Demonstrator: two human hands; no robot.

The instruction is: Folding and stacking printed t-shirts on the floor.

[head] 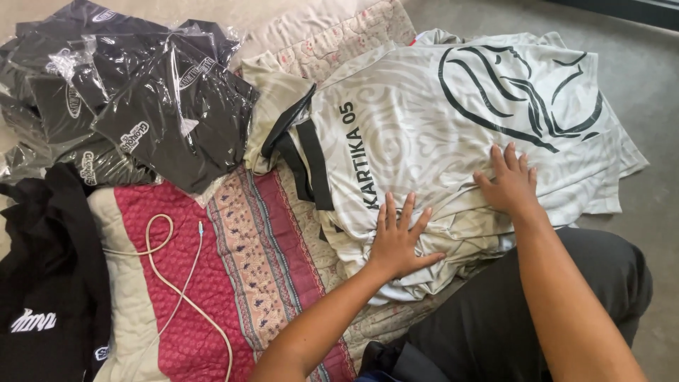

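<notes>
stage: we judge folding barely begun | jersey: white patterned jersey (453, 120) lies spread, back up, on quilt (233, 283) | left hand (396, 240) flat, grip released, on hem | right hand (511, 182) flat, released, smoothing | bagged black shirts (163, 106) untouched

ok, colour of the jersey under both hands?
Pale grey-white swirl pattern with black trim on the jersey, seen in the head view.

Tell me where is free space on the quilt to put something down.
Free: the red quilt between the black garment and the left hand, crossed only by a thin cable. Crowded: bagged black shirts above, the white jersey under both hands.
</notes>
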